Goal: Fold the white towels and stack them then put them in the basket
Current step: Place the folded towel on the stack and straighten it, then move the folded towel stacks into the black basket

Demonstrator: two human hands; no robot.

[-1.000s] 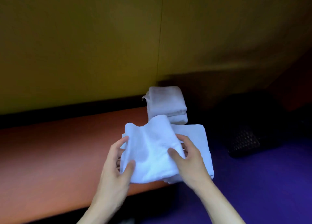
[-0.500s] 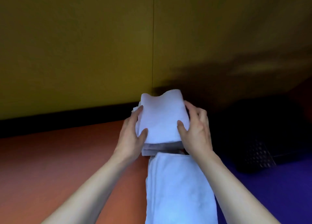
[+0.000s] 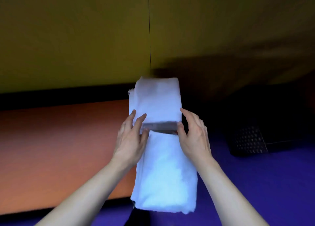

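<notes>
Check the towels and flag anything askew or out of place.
Little stands out. The stack of folded towels sits fairly square, though a frayed corner pokes out at its upper left. The nearer towel overhangs the orange surface onto the purple one.

Dark basket (image 3: 252, 138) mostly lost in shadow, both forearms cut off below

No readable text, label, brand, number or sign anywhere in view.
</notes>
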